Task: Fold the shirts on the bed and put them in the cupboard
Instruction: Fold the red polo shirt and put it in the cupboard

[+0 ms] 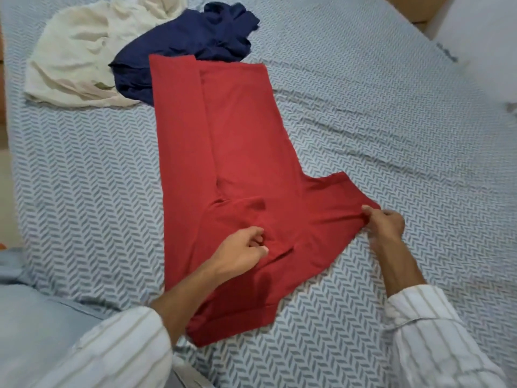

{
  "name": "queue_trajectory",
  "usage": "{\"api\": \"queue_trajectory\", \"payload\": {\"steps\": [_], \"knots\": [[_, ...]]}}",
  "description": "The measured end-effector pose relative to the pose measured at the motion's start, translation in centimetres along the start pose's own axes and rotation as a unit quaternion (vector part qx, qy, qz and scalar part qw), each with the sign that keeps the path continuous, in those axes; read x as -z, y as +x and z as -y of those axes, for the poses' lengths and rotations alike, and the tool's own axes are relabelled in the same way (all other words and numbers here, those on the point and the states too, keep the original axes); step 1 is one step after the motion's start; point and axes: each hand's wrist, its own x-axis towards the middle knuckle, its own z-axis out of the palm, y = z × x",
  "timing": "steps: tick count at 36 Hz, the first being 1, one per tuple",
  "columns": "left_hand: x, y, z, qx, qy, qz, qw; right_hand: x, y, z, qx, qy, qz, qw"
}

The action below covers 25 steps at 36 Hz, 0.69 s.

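Note:
A red shirt (232, 152) lies flat along the bed (377, 130), its left side folded inward over the body, its hem at the far end. My left hand (243, 253) rests near the collar with fingers curled into the red cloth. My right hand (384, 224) pinches the edge of the right sleeve, which still sticks out to the right. A crumpled navy shirt (190, 40) lies just beyond the red one, partly under its far end. A crumpled cream shirt (81, 51) sits at the far left.
The bed carries a blue-and-white herringbone sheet. A white pillow (481, 37) lies at the far right corner. Light blue fabric (33, 312) sits at the near left edge. The cupboard is not in view.

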Motion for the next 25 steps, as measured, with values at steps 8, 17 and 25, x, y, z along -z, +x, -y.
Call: {"api": "queue_trajectory", "payload": {"steps": [8,17,25], "knots": [[1.1,0.2,1.0,0.098,-0.290,-0.022,0.952,-2.7,-5.1,4.6,0.146,-0.018,0.024,0.989],[6.7,1.7,0.3,0.172,-0.549,0.018,0.818,-6.9,-20.4,4.2,0.554,-0.158,0.142,0.805],[11.2,1.1,0.6,0.146,-0.433,0.022,0.890,-11.5,-25.8,-0.7,0.689,-0.219,0.240,0.648]]}}
